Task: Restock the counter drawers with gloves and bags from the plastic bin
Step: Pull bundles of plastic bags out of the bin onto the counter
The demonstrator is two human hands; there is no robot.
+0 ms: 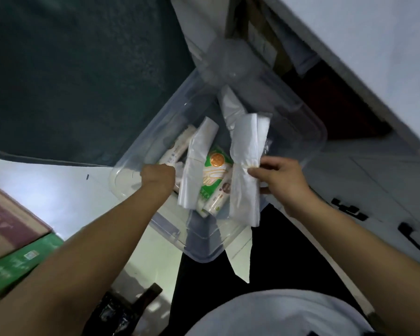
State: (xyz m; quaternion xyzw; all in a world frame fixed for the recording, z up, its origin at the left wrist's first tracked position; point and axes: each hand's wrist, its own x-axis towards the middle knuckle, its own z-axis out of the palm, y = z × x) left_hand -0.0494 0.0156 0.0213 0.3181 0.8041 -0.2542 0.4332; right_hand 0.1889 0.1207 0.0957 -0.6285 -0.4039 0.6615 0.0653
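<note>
A clear plastic bin [308, 132] sits in front of me, tilted in view. Inside lie a green glove pack [215, 173], a second bundle of white bags [197, 163] and paper-wrapped rolls [177, 149]. My right hand [281, 183] pinches a bundle of white plastic bags [247, 151] at its middle, just above the bin. My left hand [158, 174] is closed into a fist at the bin's left side, next to the rolls; what it grips is hidden.
A pale counter with dark drawer handles [349, 209] runs along the right. An open dark cavity [335, 103] lies beyond the bin. A dark green mat [70, 69] covers the floor at left. Cardboard and green boxes [15, 238] stand at lower left.
</note>
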